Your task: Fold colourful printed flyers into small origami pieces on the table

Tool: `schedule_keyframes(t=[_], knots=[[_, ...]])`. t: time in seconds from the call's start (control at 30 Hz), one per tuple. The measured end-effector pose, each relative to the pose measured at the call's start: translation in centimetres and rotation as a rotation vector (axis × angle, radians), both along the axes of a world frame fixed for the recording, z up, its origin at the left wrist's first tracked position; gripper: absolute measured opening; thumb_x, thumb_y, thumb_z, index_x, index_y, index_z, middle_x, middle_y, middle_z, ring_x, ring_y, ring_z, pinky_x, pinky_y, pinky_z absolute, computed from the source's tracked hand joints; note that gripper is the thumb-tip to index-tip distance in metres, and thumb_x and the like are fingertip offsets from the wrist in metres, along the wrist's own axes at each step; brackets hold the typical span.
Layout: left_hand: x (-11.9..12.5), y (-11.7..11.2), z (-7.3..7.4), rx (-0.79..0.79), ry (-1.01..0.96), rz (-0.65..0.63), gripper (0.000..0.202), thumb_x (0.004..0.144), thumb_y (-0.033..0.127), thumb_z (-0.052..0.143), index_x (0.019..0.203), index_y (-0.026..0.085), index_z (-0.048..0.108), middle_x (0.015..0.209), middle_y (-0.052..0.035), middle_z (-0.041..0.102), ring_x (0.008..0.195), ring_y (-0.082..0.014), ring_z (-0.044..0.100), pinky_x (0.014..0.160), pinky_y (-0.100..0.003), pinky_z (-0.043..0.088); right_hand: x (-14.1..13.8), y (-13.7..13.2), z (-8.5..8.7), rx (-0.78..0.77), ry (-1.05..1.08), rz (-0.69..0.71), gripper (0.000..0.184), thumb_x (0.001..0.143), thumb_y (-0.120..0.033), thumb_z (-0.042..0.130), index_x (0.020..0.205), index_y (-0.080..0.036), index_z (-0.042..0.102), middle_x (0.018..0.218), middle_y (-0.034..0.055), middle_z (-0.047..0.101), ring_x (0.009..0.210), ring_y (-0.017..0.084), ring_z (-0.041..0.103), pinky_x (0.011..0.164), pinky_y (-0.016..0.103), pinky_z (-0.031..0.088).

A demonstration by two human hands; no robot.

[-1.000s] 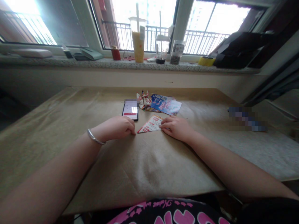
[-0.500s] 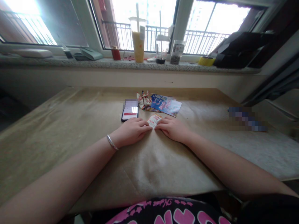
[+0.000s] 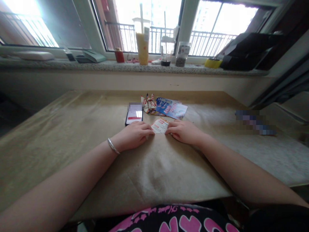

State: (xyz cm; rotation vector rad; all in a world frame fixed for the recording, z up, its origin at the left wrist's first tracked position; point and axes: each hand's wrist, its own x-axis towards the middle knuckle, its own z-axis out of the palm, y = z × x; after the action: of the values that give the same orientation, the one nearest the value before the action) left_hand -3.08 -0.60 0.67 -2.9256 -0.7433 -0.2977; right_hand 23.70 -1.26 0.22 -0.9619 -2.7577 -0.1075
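Note:
A small printed paper [image 3: 159, 126], white with orange and red marks, lies on the table between my hands, its near edge straight like a fold. My left hand [image 3: 136, 134] pinches its left near corner, fingers together. At the right near corner, my right hand [image 3: 181, 131] holds the paper the same way. Just beyond my left hand lies a phone [image 3: 134, 114] with a lit screen. Behind the paper sit a folded paper shape [image 3: 148, 104] with several points and a fanned stack of blue printed leaflets [image 3: 172, 108].
The table [image 3: 108, 187] has a tan cover. A blurred bluish item [image 3: 256, 123] lies at its right side. On the stone windowsill [image 3: 96, 66] stand a tall cup of yellow drink [image 3: 143, 45], a clear cup with a straw [image 3: 165, 51], a jar [image 3: 182, 54] and a black bag [image 3: 243, 53].
My hands have moved apart along the paper's near edge, the right one to the right and the left slightly left. More of the printed face shows between them.

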Motion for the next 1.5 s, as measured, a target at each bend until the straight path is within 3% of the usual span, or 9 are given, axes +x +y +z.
schedule_keyframes(t=[0.63,1.3,1.5], knots=[[-1.8,0.9,1.1,-0.116,0.021,0.050,0.036,0.082,0.007,0.043,0.093,0.024,0.073,0.097,-0.0002,0.071,0.088,-0.0139,0.064,0.086,-0.027,0.048,2.4,0.2,1.4,-0.204,-0.031,-0.144,0.039,0.072,0.000,0.048,0.087,-0.024,0.075,0.105,0.0010,0.070,0.093,0.017,0.065,0.081,0.028,0.047],[-2.4,1.3,1.6,-0.221,0.043,0.101,0.039,0.074,0.005,0.041,0.086,0.024,0.074,0.100,0.0048,0.072,0.093,-0.0126,0.065,0.091,-0.024,0.048,4.6,0.4,2.4,-0.238,-0.145,-0.247,0.038,0.071,-0.002,0.047,0.080,-0.026,0.076,0.104,-0.0044,0.072,0.093,0.015,0.066,0.076,0.025,0.045],[-2.7,1.8,1.2,-0.236,0.041,0.082,0.041,0.074,0.005,0.041,0.086,0.025,0.074,0.100,0.0068,0.073,0.093,-0.0115,0.065,0.091,-0.023,0.048,4.9,0.3,2.6,-0.240,-0.144,-0.253,0.040,0.069,-0.001,0.047,0.079,-0.026,0.076,0.104,-0.0059,0.072,0.095,0.014,0.065,0.074,0.024,0.045]])
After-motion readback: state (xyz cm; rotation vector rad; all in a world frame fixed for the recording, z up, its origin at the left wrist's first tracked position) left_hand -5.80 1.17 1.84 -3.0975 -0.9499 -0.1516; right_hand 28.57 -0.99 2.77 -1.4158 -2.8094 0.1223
